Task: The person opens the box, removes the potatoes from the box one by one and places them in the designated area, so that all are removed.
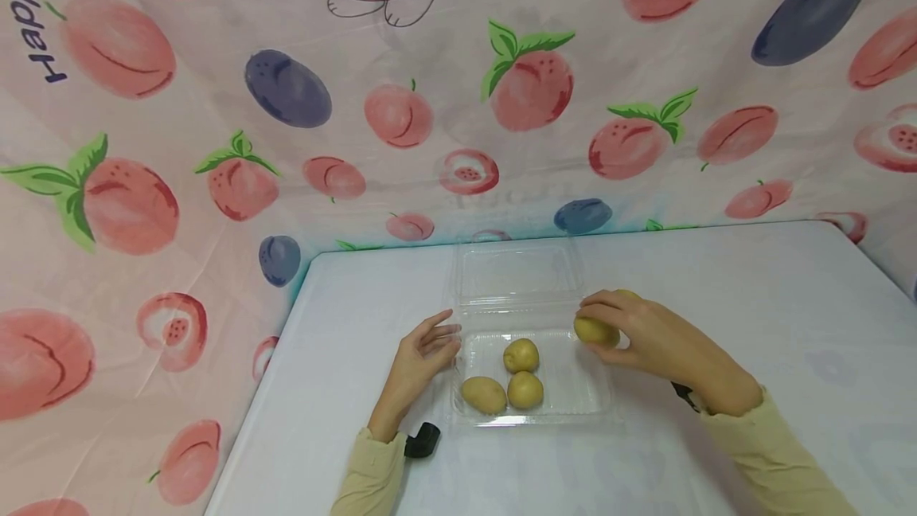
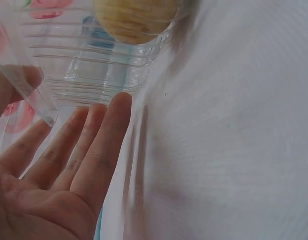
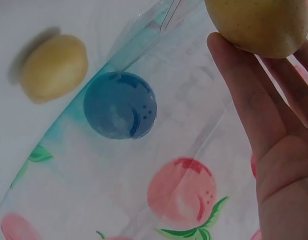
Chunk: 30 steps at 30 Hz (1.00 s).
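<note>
A clear plastic clamshell box lies on the table with its lid folded back. Three yellow potatoes sit in its base: one at the front left, one beside it, and one behind. My right hand grips another potato over the box's right edge, fingers and thumb around it. At the box's left side is my left hand, holding nothing. In the left wrist view its fingers extend along the ribbed wall, fingertips right at the plastic.
One more potato lies on the white table, mostly hidden behind my right hand in the head view. A fruit-print cloth hangs behind and to the left of the table. Black wrist-camera mounting shows beside the left sleeve.
</note>
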{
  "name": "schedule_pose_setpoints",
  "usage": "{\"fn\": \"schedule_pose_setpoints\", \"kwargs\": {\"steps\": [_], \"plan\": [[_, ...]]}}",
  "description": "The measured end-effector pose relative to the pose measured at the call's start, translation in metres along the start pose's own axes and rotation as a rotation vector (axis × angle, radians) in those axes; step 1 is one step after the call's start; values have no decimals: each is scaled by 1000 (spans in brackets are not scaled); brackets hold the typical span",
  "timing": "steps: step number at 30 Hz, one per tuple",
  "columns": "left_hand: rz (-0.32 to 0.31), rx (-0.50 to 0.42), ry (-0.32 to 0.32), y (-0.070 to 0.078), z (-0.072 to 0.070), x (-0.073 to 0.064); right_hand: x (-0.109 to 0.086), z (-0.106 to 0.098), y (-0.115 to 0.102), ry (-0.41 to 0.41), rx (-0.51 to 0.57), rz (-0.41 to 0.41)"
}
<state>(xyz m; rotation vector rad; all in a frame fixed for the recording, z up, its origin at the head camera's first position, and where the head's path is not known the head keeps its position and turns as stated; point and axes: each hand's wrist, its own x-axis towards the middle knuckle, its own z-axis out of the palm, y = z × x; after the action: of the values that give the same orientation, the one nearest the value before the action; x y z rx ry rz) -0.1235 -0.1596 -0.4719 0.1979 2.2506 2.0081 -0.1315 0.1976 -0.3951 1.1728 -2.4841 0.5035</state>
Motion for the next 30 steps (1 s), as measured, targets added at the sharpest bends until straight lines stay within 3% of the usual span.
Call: {"fn": "schedule_pose_setpoints", "kwargs": {"steps": [18, 30], "plan": [[0, -18, 1, -1, 0, 1, -14, -3, 14, -18, -19, 61], [0, -11, 0, -1, 0, -1, -26, 2, 27, 40, -42, 6]]}}
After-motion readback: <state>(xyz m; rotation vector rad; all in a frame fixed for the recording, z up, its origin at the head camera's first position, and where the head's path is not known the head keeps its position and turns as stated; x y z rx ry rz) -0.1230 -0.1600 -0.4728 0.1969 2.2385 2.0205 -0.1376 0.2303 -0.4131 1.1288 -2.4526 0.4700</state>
